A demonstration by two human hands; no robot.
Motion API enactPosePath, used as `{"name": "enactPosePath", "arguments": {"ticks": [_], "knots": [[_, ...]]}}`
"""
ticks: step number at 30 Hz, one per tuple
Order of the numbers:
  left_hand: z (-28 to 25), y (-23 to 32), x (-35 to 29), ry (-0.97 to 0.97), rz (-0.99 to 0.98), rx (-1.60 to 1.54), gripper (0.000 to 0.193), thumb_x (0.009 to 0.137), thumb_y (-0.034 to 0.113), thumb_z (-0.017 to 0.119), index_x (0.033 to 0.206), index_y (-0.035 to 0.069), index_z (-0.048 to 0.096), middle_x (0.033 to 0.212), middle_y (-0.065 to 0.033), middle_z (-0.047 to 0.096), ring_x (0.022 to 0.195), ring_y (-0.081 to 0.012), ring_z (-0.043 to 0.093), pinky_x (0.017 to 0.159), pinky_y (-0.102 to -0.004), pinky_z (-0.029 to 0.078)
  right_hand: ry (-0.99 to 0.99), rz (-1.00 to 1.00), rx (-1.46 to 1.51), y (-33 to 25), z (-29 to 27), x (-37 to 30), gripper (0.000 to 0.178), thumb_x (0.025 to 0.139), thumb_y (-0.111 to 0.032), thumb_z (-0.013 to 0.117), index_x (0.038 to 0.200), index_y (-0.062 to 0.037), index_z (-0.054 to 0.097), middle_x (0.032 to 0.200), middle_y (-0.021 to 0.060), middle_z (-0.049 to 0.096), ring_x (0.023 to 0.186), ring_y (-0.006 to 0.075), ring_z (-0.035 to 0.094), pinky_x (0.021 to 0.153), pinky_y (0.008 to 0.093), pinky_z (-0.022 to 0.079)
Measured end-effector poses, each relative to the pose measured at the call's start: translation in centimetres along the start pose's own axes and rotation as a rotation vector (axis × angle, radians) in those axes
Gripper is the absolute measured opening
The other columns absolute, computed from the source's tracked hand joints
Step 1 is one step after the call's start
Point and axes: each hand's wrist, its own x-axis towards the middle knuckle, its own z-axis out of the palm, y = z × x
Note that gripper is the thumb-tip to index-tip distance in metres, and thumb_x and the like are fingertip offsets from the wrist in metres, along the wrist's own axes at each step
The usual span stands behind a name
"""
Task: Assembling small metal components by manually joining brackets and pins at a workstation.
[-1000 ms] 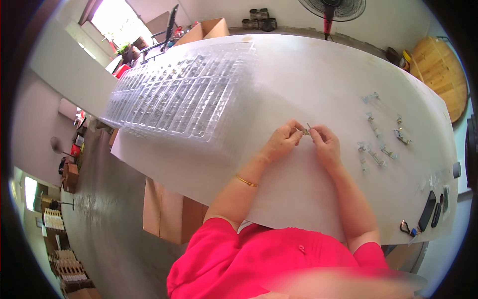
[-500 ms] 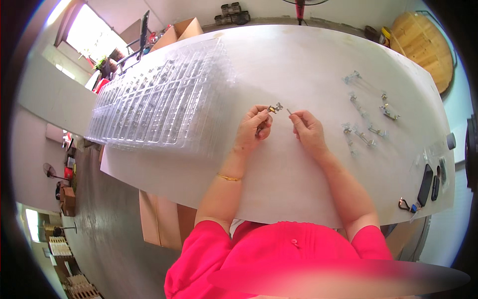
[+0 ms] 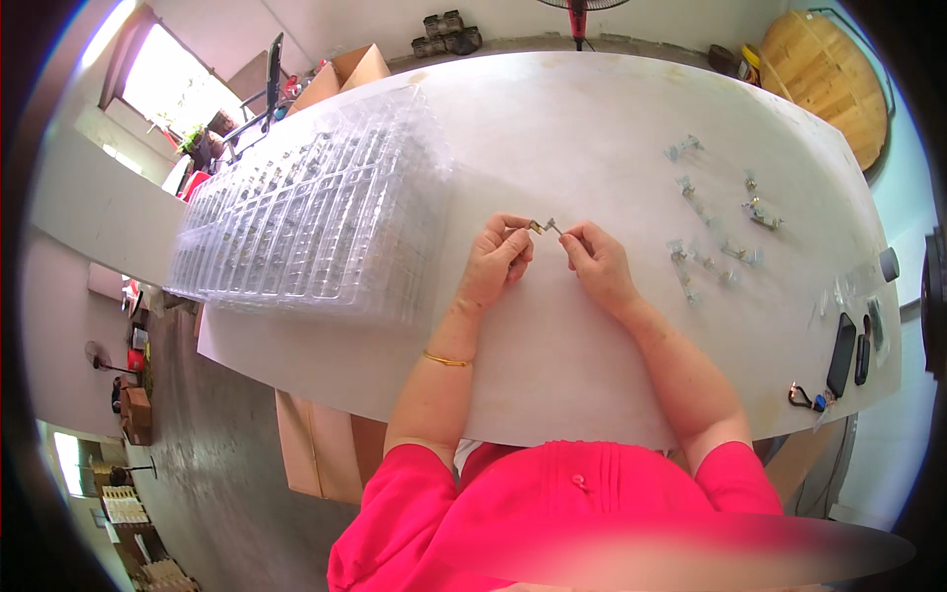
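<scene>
Over the worktop (image 3: 567, 365), between its near and far edges, a small metal part (image 3: 536, 227) is pinched at the tips of the left hand (image 3: 500, 259); just right of it, a thin rod (image 3: 558, 230) is clamped by the right hand (image 3: 601, 266).

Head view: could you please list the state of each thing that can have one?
Left hand: closed on small metal part
Right hand: pinching thin rod
Clear trays: stacked, holding rows of pieces
Loose metal parts: scattered, unheld
Far cardboard box: open-topped
Round wooden board: standing on edge
</scene>
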Motion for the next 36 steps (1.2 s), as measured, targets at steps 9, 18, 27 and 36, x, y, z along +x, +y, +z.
{"name": "enactPosePath", "arguments": {"ticks": [9, 18, 27, 36], "knots": [[0.9, -0.7, -0.4, -0.076, -0.058, 0.087, 0.012, 0.1, 0.014, 0.054, 0.109, 0.008, 0.059, 0.072, 0.0003, 0.056, 0.051, -0.0022, 0.041, 0.044, -0.0177, 0.031, -0.09, 0.161, 0.168, -0.5, -0.8, -0.5, 0.017, 0.099, -0.009, 0.05, 0.11, -0.001, 0.061, 0.081, 0.0069, 0.066, 0.068, 0.0114, 0.062, 0.061, 0.0261, 0.053], [-0.2, -0.5, -0.4, -0.216, -0.089, 0.029, 0.011, 0.099, 0.016, 0.056, 0.107, 0.009, 0.058, 0.071, 0.001, 0.056, 0.052, -0.0018, 0.04, 0.044, -0.018, 0.028, -0.29, 0.336, 0.515, -0.7, -2.2, 0.6, 0.02, 0.097, -0.007, 0.049, 0.109, 0.0014, 0.063, 0.099, 0.007, 0.066, 0.092, 0.0146, 0.064, 0.089, 0.0296, 0.052], [0.8, -0.9, -0.5, -0.325, -0.124, 0.07, 0.013, 0.098, 0.018, 0.056, 0.106, 0.009, 0.058, 0.074, 0.0014, 0.055, 0.055, -0.0019, 0.04, 0.046, -0.0177, 0.028, -0.336, 0.31, 0.405, 0.4, -2.6, 0.9, 0.017, 0.098, -0.017, 0.061, 0.103, -0.0016, 0.066, 0.095, 0.0034, 0.067, 0.088, 0.0101, 0.061, 0.084, 0.0258, 0.05], [-0.1, -0.2, -0.3, -0.149, -0.202, 0.023, 0.017, 0.098, 0.021, 0.056, 0.107, 0.006, 0.056, 0.074, -0.0008, 0.058, 0.048, -0.0036, 0.042, 0.042, -0.0191, 0.03, -0.075, 0.049, 0.564, -0.4, -1.4, 0.4, 0.012, 0.1, -0.017, 0.058, 0.102, -0.0066, 0.064, 0.105, 0.0046, 0.067, 0.096, 0.0115, 0.06, 0.088, 0.0267, 0.049]]}}
